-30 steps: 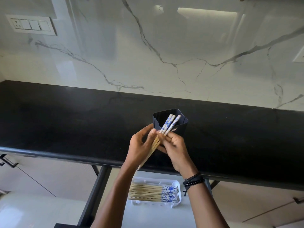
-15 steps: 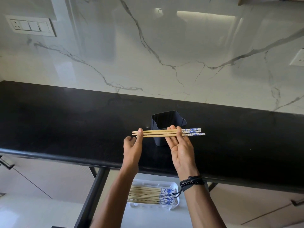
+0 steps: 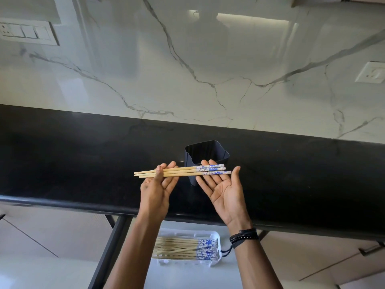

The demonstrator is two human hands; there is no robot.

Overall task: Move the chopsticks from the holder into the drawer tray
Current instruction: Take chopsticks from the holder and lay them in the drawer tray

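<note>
- Head view, step in hand: the carry from holder to tray. Three held chopsticks are out of the holder and lie level in the air above the countertop, just in front of the holder, with their blue-patterned ends to the right
- Left hand: the thumb presses on the plain ends and pinches them against the fingers beneath. This is the only firm hold
- Right hand: palm up, fingers straight. The patterned ends rest across the fingertips, supported and not clasped
- Holder: upright on the countertop, with nothing standing out of it. What shows of the inside looks empty; the bottom is hidden
- Tray: white, set in the open drawer below the countertop edge. It holds a layer of stored chopsticks lying lengthwise with blue ends to the right, one of them askew
- Judgement: probably the last batch, so the task is near its end
- Next move calls for: bringing the bundle back past the countertop edge and down to the tray, kept level, blue ends matching those already stored
- Risk: the sticks may roll off the flat right fingers if the bundle tilts
</note>
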